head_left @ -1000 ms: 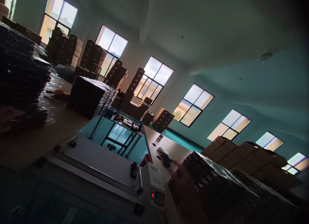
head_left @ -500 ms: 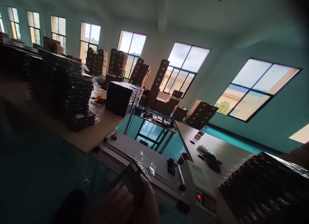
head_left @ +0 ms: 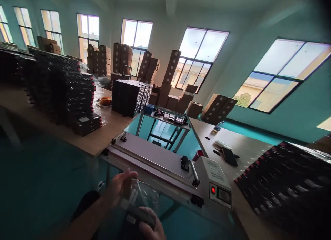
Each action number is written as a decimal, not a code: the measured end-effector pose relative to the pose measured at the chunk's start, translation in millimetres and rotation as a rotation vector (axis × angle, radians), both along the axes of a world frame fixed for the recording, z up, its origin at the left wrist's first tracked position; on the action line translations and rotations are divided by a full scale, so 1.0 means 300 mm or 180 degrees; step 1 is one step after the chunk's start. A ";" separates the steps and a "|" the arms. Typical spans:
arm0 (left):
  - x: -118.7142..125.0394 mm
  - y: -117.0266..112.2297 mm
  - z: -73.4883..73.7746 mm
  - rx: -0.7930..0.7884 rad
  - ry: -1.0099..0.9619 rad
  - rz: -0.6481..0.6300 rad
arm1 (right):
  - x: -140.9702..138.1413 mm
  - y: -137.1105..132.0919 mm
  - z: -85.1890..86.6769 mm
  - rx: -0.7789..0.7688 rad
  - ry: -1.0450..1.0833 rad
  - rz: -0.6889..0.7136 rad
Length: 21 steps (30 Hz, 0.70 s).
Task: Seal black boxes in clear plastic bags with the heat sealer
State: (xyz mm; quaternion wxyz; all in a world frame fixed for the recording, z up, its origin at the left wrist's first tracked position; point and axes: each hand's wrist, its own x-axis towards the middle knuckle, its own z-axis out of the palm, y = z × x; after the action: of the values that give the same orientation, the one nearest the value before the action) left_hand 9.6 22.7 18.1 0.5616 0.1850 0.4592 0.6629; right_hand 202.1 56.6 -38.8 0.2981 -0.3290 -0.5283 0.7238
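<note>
— Since half a second ago, what moved?
— Mostly the left hand [head_left: 121,185]: it has lifted to 11 o'clock of the right hand [head_left: 152,230].
— Holding what?
— Left pinches a clear plastic bag [head_left: 148,198]. Right grips a flat dark box [head_left: 136,216] touching the bag, at 6 o'clock in view, just below the long grey sealing machine [head_left: 155,156] beside the wooden counter [head_left: 98,145].

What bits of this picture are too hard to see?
Head view only:
1. Right hand, holding the dark box: cut off by the bottom edge.
2. Left hand at the clear bag: grip lost in dimness.
3. Sealing machine's display: too small to read.
4. Stacked boxes, far right: blurred, dark.
</note>
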 end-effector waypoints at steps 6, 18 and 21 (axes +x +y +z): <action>0.062 -0.069 -0.047 0.0002 0.1180 -0.1121 | -0.021 -0.025 -0.002 0.0080 -0.0082 -0.0744; 0.088 -0.026 -0.076 -0.0164 0.1334 -0.0667 | 0.004 0.158 0.145 0.0245 -0.0377 -0.1928; 0.100 0.003 -0.096 -0.0205 0.1125 -0.0745 | 0.046 0.160 0.065 -0.0466 -0.0035 -0.2168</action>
State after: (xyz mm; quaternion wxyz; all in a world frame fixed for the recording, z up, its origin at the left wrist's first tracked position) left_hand 39.5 23.5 -10.7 0.5511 0.3325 0.5469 0.5354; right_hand 215.9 104.7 -19.4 0.4954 -0.5108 -0.3365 0.6169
